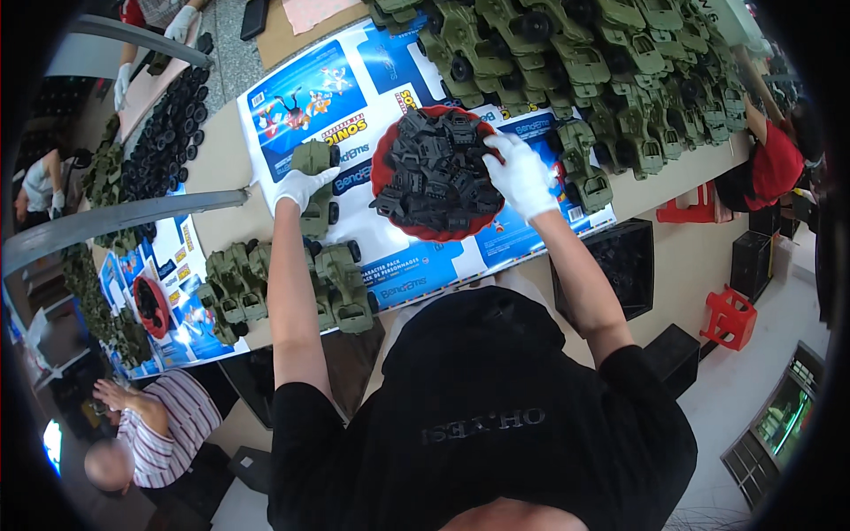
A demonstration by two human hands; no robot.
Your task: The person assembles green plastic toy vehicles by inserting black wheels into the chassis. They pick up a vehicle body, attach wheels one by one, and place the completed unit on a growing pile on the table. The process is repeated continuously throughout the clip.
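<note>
My left hand [302,188], in a white glove, grips a green toy vehicle [312,157] with black wheels, standing on the printed sheet just left of the bowl. A red bowl [381,168] with a wavy rim sits in front of me, heaped with small black plastic parts [438,168]. At the bowl's right edge is my right hand [522,177], also gloved, its fingers curled together against the parts. Whatever is between those fingertips is too small to make out.
Many green toy vehicles [575,62] are piled at the far right, and a group [243,279] stands near left. A grey curved bar [133,217] crosses the left. Black crates [620,265] stand below the table [651,190]. Other people work around.
</note>
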